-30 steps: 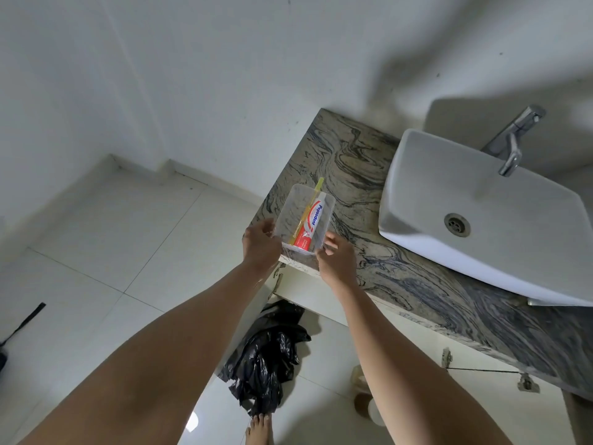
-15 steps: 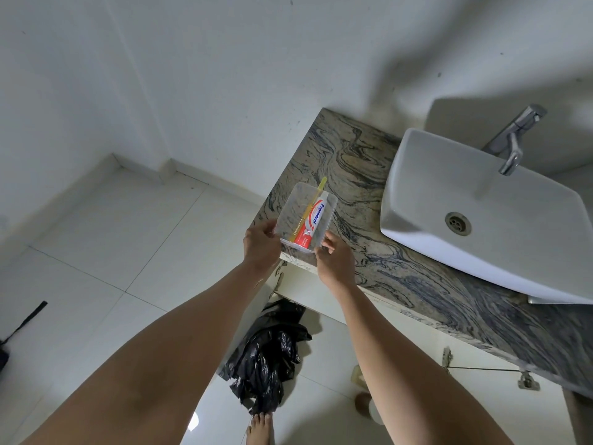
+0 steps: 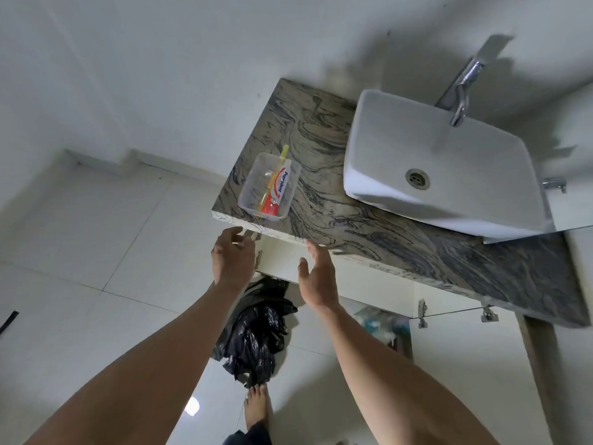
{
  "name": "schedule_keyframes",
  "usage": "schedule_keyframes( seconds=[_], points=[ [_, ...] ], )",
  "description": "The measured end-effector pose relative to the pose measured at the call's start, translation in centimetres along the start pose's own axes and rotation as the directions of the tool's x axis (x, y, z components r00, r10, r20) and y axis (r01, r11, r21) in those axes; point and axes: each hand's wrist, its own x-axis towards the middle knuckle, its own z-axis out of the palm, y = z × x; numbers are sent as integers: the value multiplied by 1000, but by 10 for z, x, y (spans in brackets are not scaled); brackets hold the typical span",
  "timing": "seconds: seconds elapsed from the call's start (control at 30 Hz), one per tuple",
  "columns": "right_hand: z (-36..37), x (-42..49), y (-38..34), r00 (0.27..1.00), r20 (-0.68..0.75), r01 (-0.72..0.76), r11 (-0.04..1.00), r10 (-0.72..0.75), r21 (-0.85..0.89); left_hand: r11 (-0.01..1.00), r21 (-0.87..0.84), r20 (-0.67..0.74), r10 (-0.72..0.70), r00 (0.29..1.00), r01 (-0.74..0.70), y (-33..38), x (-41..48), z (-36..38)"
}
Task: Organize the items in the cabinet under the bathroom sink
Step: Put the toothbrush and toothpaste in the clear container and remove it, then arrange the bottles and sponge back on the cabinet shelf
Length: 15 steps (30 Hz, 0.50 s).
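Note:
A clear plastic container (image 3: 253, 200) rests on the marble countertop (image 3: 337, 200) near its front left corner. Inside it lie a red and white toothpaste tube (image 3: 277, 194) and a yellow toothbrush (image 3: 276, 170). My left hand (image 3: 231, 256) and my right hand (image 3: 317, 277) hover just below the counter's front edge, both open and empty, apart from the container. Under the counter the cabinet (image 3: 362, 281) stands open, with a few blurred items (image 3: 382, 319) inside.
A white basin (image 3: 449, 149) with a chrome tap (image 3: 462, 91) sits on the right of the counter. A black plastic bag (image 3: 256, 332) lies on the white tiled floor below my hands. A bare foot (image 3: 256, 403) shows beside it.
Both hands let go of the clear container, which now sits on the counter. They have drawn back and down, below the counter edge.

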Motion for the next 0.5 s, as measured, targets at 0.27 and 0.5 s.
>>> schedule_keyframes(
  seconds=[0.27, 0.5],
  points=[
    [-52, -69, 110, 967, 24, -253, 966, 254, -43, 987, 161, 271, -71, 960, 27, -44, -74, 51],
    [-122, -99, 205, 906, -43, -422, 907, 422, 0, 974, 226, 396, -84, 914, -9, -45, -138, 120]
  ],
)
